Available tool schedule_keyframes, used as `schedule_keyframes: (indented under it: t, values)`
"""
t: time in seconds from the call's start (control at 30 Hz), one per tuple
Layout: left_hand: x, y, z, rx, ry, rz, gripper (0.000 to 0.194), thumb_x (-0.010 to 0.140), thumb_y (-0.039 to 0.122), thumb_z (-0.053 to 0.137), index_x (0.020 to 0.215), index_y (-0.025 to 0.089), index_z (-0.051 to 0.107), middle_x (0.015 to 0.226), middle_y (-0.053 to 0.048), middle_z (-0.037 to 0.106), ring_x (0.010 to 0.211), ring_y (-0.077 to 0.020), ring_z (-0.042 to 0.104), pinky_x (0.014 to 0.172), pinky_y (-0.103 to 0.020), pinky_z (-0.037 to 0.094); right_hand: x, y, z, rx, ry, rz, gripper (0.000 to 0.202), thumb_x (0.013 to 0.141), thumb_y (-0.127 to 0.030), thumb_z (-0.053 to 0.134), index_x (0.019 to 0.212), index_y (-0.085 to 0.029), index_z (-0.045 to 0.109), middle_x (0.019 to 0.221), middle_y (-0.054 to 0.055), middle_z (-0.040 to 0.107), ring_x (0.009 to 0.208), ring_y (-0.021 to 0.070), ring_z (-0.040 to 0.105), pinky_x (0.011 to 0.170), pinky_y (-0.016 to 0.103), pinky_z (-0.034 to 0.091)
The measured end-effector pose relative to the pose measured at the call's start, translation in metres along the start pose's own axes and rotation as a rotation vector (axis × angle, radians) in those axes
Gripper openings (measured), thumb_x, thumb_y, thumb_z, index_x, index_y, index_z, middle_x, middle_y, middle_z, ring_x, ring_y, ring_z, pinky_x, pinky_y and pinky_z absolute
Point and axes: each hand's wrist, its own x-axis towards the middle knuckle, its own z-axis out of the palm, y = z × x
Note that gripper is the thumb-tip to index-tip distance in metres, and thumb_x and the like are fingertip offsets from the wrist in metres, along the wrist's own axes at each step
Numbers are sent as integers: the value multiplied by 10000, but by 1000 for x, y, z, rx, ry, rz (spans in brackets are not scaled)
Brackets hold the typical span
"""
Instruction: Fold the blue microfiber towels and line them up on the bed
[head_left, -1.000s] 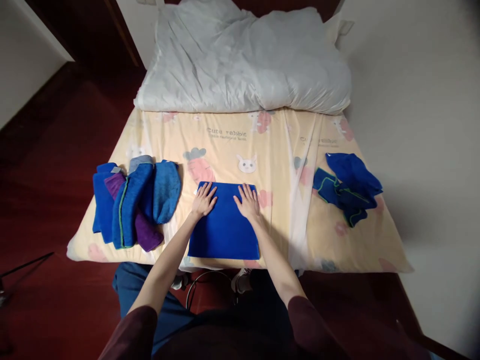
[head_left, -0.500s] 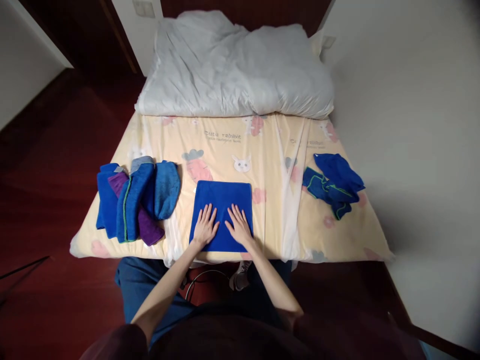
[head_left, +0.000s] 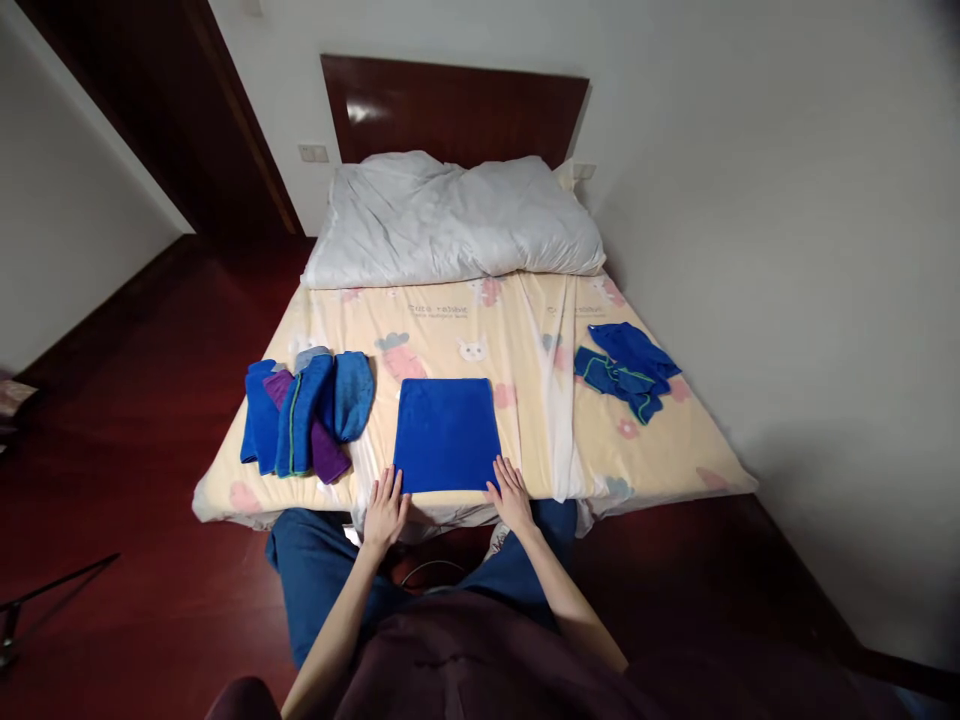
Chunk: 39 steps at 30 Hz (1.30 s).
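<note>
Left hand: open [head_left: 386, 508], palm down and gripping nothing, its fingers at the near left corner of the blue cloth [head_left: 448, 435].
Right hand: open too [head_left: 512, 497], palm down, its fingers at the near right corner of the same cloth.
Blue cloth: lay flat and squared on the bed [head_left: 660, 465], its near edge just inside the bed's near edge and its far edge a little narrower than the near one.
Left side: a pile of blue and purple cloths [head_left: 305, 420] sat near the bed's left edge, with a narrow band of sheet between it and the blue cloth.
Right side: a crumpled heap of green-edged blue cloths [head_left: 622, 365] lay well apart, near the bed's right edge; a wider stretch of sheet ran between.
Far side: patterned sheet separated the blue cloth from the white bedding [head_left: 457, 225], which was bunched before the dark headboard [head_left: 457, 110].
Near side: the person's legs [head_left: 319, 570] stood close to the bed's edge.
</note>
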Motion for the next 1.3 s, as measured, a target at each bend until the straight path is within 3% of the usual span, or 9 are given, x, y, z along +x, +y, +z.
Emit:
schedule_keyframes:
  t: [0.13, 0.23, 0.4, 0.5, 0.67, 0.8, 0.9, 1.1, 1.3]
  values:
    - [-23, 1, -5, 12, 21, -57, 652, 1011, 344, 351, 1628, 147, 273, 1652, -156, 280, 1549, -309, 211, 1251, -552, 280, -23, -10, 0, 5, 32, 61, 544, 1061, -337, 319, 1574, -184, 414, 1626, 116, 375, 1533, 281, 331, 1254, 547, 293]
    - [-26, 21, -8, -4, 27, -22, 679, 983, 275, 384, 1631, 126, 251, 1657, -172, 253, 1557, -322, 171, 1255, -571, 255, -30, -41, 1, -8, 56, 111, 543, 1048, -281, 325, 1570, -159, 418, 1645, 132, 327, 1562, 304, 251, 1267, 604, 202]
    - [4, 77, 0, -42, -73, 173, 664, 950, 197, 379, 1598, 75, 312, 1657, -177, 270, 1564, -305, 159, 1262, -538, 246, -7, -111, 22, 58, -118, -53, 603, 990, -155, 340, 1592, -123, 355, 1662, 112, 296, 1579, 240, 205, 1291, 519, 193]
    - [16, 87, 7, -19, -146, 149, 640, 934, 170, 378, 1565, 59, 380, 1636, -190, 317, 1557, -313, 199, 1254, -544, 253, 5, -128, 34, 79, -185, -60, 614, 971, -127, 345, 1584, -108, 367, 1653, 121, 316, 1570, 229, 240, 1286, 488, 221]
    - [-6, 51, 3, -6, -114, 157, 618, 970, 201, 361, 1583, 119, 370, 1660, -145, 282, 1566, -300, 184, 1259, -549, 232, -12, -93, 22, 58, -158, -57, 571, 1034, -249, 335, 1598, -157, 348, 1647, 101, 336, 1558, 219, 277, 1281, 490, 222]
    - [-30, 20, -5, -24, -92, 69, 646, 963, 193, 375, 1603, 122, 325, 1655, -155, 295, 1558, -286, 223, 1261, -510, 249, -39, -48, 1, 7, -93, 60, 559, 1055, -263, 276, 1593, -139, 357, 1652, 120, 325, 1556, 228, 281, 1277, 488, 222]
    - [-37, 7, -10, -55, -84, -2, 625, 972, 210, 372, 1593, 136, 347, 1642, -142, 338, 1555, -289, 235, 1260, -503, 257, -50, -24, -8, 14, -20, 119, 545, 1057, -257, 250, 1555, -130, 430, 1616, 131, 405, 1532, 231, 337, 1264, 486, 252]
    - [-15, 3, -24, -99, -9, -75, 520, 991, 232, 386, 1497, 157, 482, 1563, -123, 483, 1517, -288, 333, 1246, -481, 316, -45, -10, -11, 43, 190, 193, 468, 1001, -226, 375, 1375, -118, 633, 1461, 151, 598, 1418, 254, 491, 1188, 479, 382]
    - [25, 13, -26, -78, -135, 102, 626, 867, 37, 370, 1473, 96, 515, 1594, -156, 426, 1533, -265, 307, 1256, -451, 312, -20, -16, -15, 61, 82, 50, 528, 872, -82, 438, 1345, -145, 666, 1477, 111, 591, 1419, 235, 497, 1198, 472, 384]
